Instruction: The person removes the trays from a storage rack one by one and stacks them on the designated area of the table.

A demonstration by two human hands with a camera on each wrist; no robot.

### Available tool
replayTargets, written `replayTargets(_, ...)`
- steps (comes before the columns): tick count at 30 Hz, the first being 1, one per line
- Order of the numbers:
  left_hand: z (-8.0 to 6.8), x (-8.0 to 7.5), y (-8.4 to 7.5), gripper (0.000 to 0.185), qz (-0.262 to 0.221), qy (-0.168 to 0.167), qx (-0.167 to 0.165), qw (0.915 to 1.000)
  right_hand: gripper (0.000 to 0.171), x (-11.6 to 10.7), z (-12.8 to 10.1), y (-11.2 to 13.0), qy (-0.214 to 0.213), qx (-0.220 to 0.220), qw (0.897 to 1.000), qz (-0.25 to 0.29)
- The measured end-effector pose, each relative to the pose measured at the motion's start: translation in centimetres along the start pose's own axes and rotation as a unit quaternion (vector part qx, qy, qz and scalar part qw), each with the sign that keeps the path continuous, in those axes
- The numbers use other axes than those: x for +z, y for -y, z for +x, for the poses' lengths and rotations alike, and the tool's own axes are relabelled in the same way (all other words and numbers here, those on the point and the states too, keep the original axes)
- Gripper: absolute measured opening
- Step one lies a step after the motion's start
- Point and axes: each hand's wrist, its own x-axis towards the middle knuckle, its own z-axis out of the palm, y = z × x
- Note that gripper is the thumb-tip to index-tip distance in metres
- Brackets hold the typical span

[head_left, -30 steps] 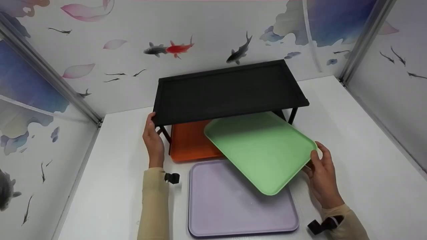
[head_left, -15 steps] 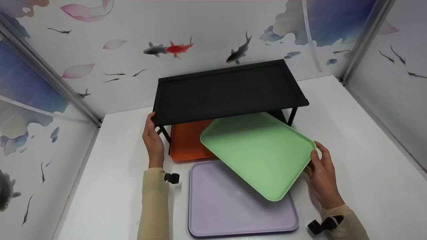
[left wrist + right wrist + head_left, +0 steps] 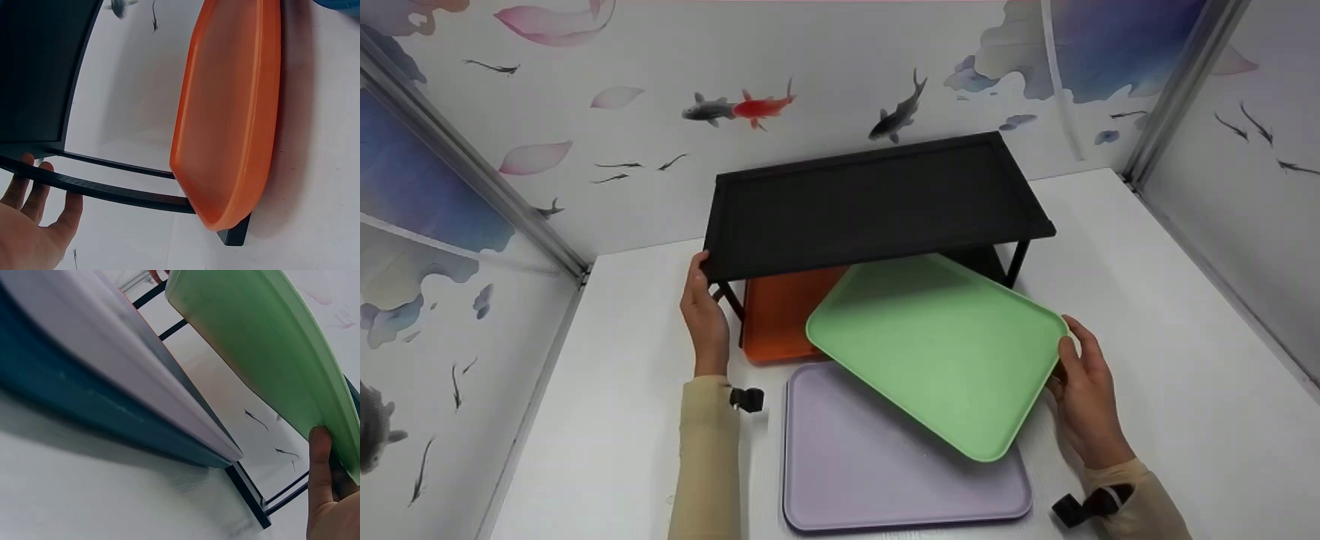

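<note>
Gripping a smooth rounded green tray (image 3: 937,349), right hand (image 3: 1084,394) tilts it.

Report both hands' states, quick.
Left hand: grips the black rack.
Right hand: holds the green tray.

No text, label, brand, number or sign can be read anywhere.

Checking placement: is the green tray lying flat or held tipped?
Tipped: the right hand holds the green tray by one edge, slanted above the purple tray.
</note>
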Motion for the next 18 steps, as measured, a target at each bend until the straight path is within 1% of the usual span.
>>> replayTargets(3, 0.01, -0.01, 0.0, 0.044, 0.001, 0.001, -0.002, 1.0, 0.059, -0.07, 0.02, -0.05, 0.005, 0.003, 1.0, -0.006)
replayTargets(10, 0.07, -0.01, 0.24, 0.044, -0.001, 0.001, 0.002, 1.0, 0.056, -0.02, 0.08, -0.19, 0.003, 0.005, 1.0, -0.003)
replayTargets(18, 0.1, -0.06, 0.33, 0.043, -0.003, -0.003, -0.001, 1.0, 0.057, 0.16, 0.06, -0.22, 0.004, 0.004, 1.0, 0.002)
